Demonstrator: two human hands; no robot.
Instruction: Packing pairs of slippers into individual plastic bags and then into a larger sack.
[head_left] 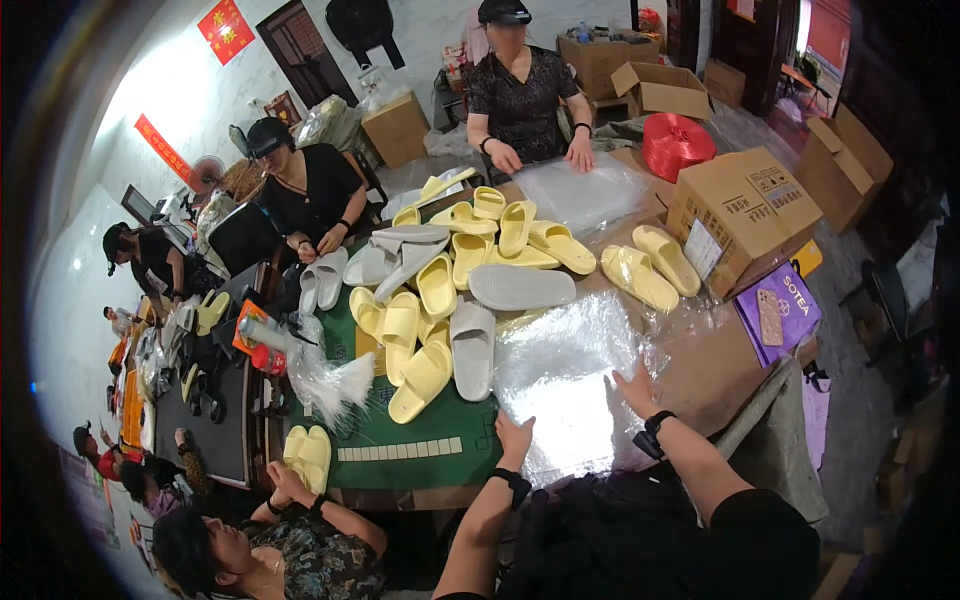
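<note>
Across the view stretches a table [715, 372], with a pile of yellow and grey slippers [436, 290] left of centre and a carton [745, 215] at its far right. Between the hands, by the near edge, lies clear film [570, 400]. The right hand [637, 388] and left hand [516, 440] flank it, both partly open, thumbs apart from fingers, closed on nothing visible. Farther left, small pale tiles [400, 449] form a row.

The plastic film [565, 400] looks glossy, the slippers [522, 287] matt.
</note>
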